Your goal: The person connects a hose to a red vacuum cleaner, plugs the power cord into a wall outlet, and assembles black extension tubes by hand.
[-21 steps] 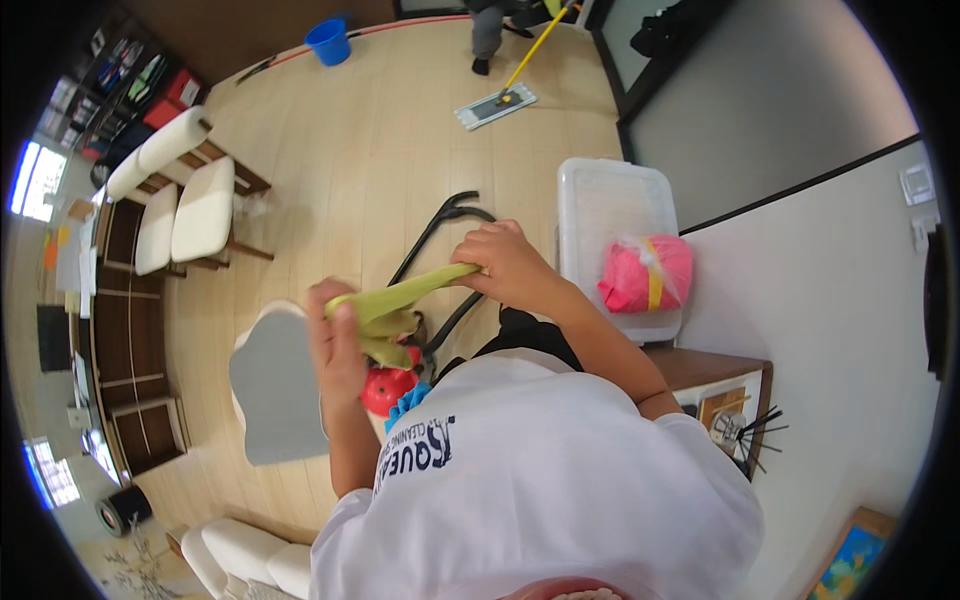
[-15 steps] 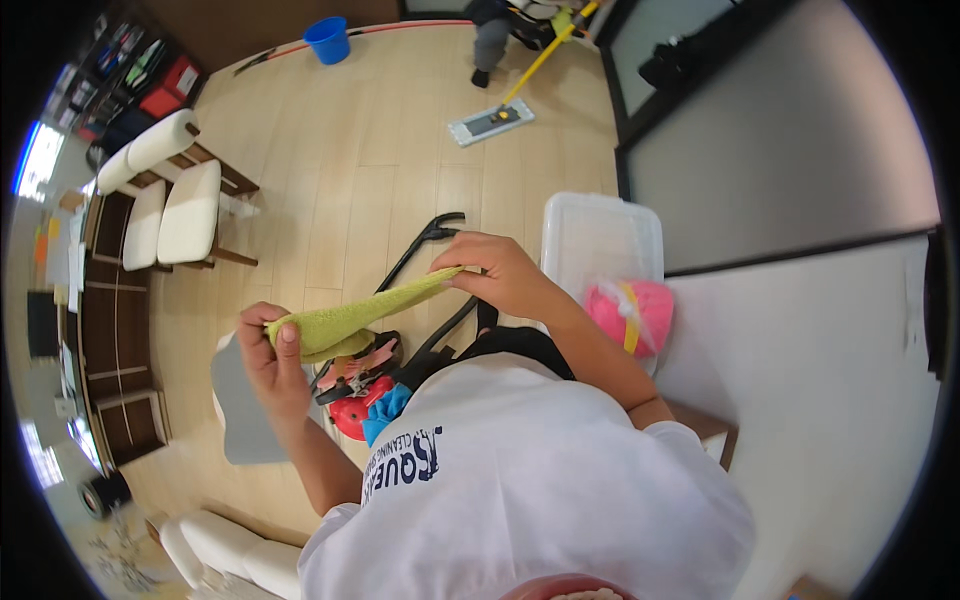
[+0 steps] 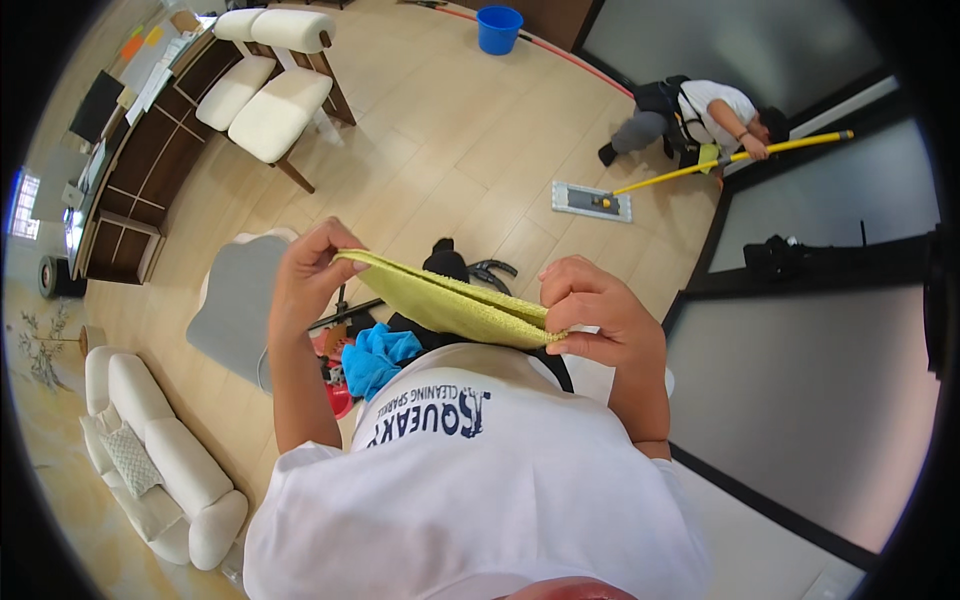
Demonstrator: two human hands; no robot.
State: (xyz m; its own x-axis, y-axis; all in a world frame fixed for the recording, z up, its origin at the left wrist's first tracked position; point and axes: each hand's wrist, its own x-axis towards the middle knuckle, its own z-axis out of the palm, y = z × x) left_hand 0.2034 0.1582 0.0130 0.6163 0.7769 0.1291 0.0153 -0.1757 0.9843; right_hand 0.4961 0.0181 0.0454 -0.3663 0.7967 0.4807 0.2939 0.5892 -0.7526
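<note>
A folded yellow-green microfiber cloth (image 3: 440,306) is stretched between my two hands, in front of my white shirt. My left hand (image 3: 318,268) pinches its upper left corner between thumb and fingers. At the cloth's lower right end, my right hand (image 3: 592,312) grips the corner, fingers curled. The fold gapes along the upper edge, so two layers show. Below the cloth, a crumpled blue cloth (image 3: 378,360) hangs at my waist. Behind it, a red object (image 3: 338,400) is partly hidden by the blue cloth and my arm.
A co-worker (image 3: 715,115) crouches at the glass partition, holding a yellow-handled flat mop (image 3: 592,202). A blue bucket (image 3: 498,30) stands at the back. White chairs (image 3: 285,110) and a desk (image 3: 150,190) are left; a grey mat (image 3: 238,310) and white sofa (image 3: 165,450) lie nearer.
My view has swung to the right, bringing the sofa and the whole co-worker into sight. The cloth now slopes down to the right, and its fold gapes; both hands still hold it.
</note>
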